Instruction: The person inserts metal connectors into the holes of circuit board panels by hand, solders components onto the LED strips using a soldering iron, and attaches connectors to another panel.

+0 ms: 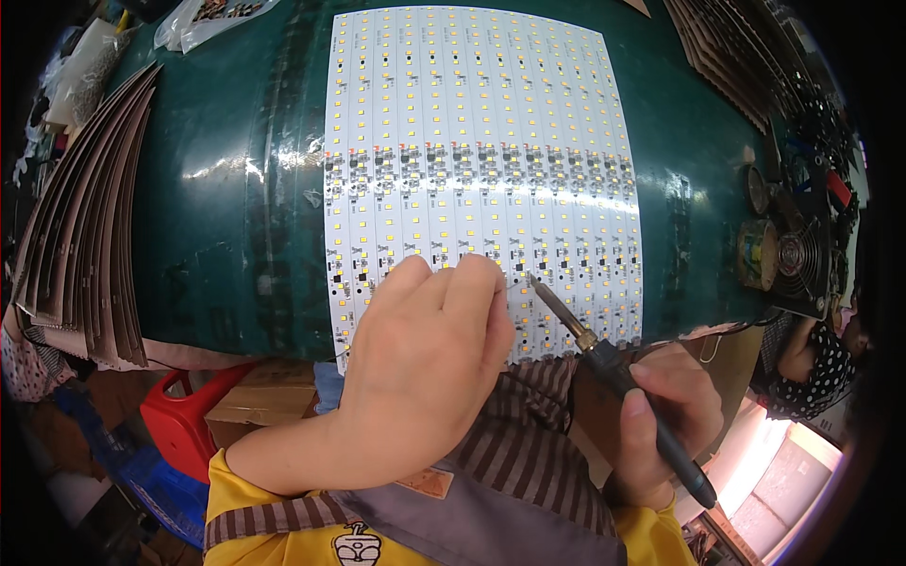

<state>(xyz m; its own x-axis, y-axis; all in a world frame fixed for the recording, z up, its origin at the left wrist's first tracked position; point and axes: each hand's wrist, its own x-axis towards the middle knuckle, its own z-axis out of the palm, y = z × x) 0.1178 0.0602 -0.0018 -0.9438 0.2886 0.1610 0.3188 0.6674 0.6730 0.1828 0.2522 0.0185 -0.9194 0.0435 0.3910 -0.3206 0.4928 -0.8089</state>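
Observation:
A white LED circuit-board panel (472,123), made of several narrow strips side by side, lies on the green work table. My left hand (425,330) rests over its near part, fingers curled and pinched together. A thin line shows by those fingertips, but what they hold is hidden. In my right hand (670,406) is a soldering iron (604,363), gripped by its dark handle. Its metal tip points up and left and meets the panel just right of my left fingers, among the small dark and yellow components.
Stacked brown boards (90,226) stand at the left, with more brown boards (727,57) at the far right. A round wire-guarded fan (797,245) sits near the right edge. Below the table are a red stool (179,420) and a cardboard box (260,401). Other people show at both sides.

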